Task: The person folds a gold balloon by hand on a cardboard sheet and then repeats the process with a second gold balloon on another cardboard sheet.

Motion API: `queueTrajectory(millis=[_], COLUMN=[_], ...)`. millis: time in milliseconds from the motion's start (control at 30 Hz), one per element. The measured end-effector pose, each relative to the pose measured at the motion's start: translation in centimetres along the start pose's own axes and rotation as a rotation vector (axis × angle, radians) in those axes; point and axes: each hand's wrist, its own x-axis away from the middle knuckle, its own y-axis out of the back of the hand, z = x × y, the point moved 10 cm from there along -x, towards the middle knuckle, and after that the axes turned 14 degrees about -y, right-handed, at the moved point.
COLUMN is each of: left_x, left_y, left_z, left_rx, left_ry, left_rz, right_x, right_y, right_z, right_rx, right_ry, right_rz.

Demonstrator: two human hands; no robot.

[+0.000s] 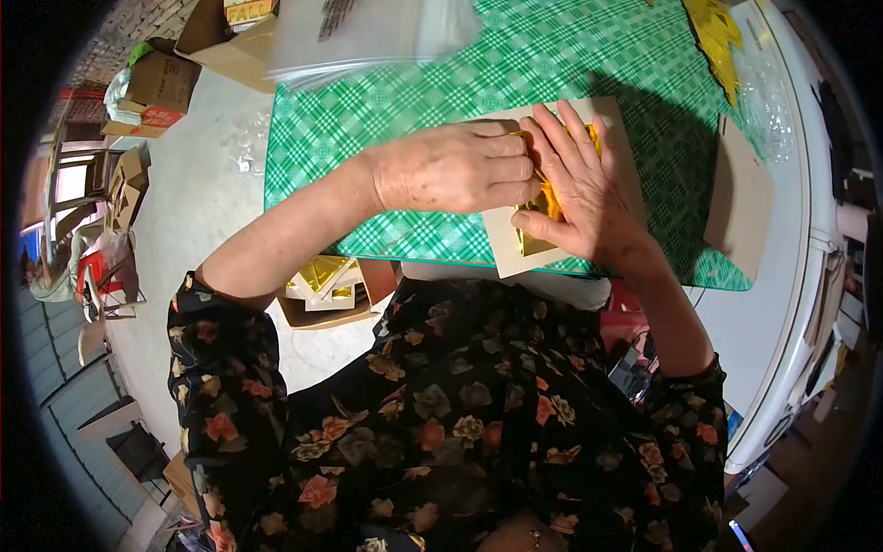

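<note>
A beige card (502, 250) lies at the front edge of the green checked tablecloth (405, 115), with shiny gold foil (552, 201) on it. My right hand (579, 189) rests flat over the foil and card, its fingers spread and its thumb pointing left. From the left, my left hand (464, 170) reaches over the card, fingers curled and pressed together beside the right hand. Its fingertips are hidden, so what they pinch cannot be made out.
Clear plastic bags (368, 37) lie at the back left of the table. Another card (740, 198) and yellow foil (713, 41) are at the right. Below the front edge, an open box (322, 317) holds gold-patterned cards. Cardboard boxes (161, 87) stand on the left floor.
</note>
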Motion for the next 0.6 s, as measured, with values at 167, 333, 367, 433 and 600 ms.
queueTrajectory(millis=[167,333,367,433,600], left_x=[1.2,2.3,2.5,2.5,2.7], left_y=[1.0,1.8,1.4,1.3,0.9], left_z=[-1.0,-3.5,-3.9,-4.1,-4.0], left_rx=[-0.028,-0.075,-0.079,-0.037,0.03], left_ry=[0.225,0.368,0.393,0.457,0.557], left_rz=[0.007,-0.106,-0.068,-0.068,-0.049], right_x=[-0.1,-0.2,-0.2,-0.3,-0.3], right_y=[0.2,0.1,0.0,-0.1,-0.2], right_z=[0.3,0.2,0.1,0.1,0.0], right_rx=[0.003,0.022,0.024,0.012,-0.026], right_ry=[-0.006,-0.019,-0.025,-0.035,-0.049], right_rz=[0.003,0.016,0.024,0.03,0.038])
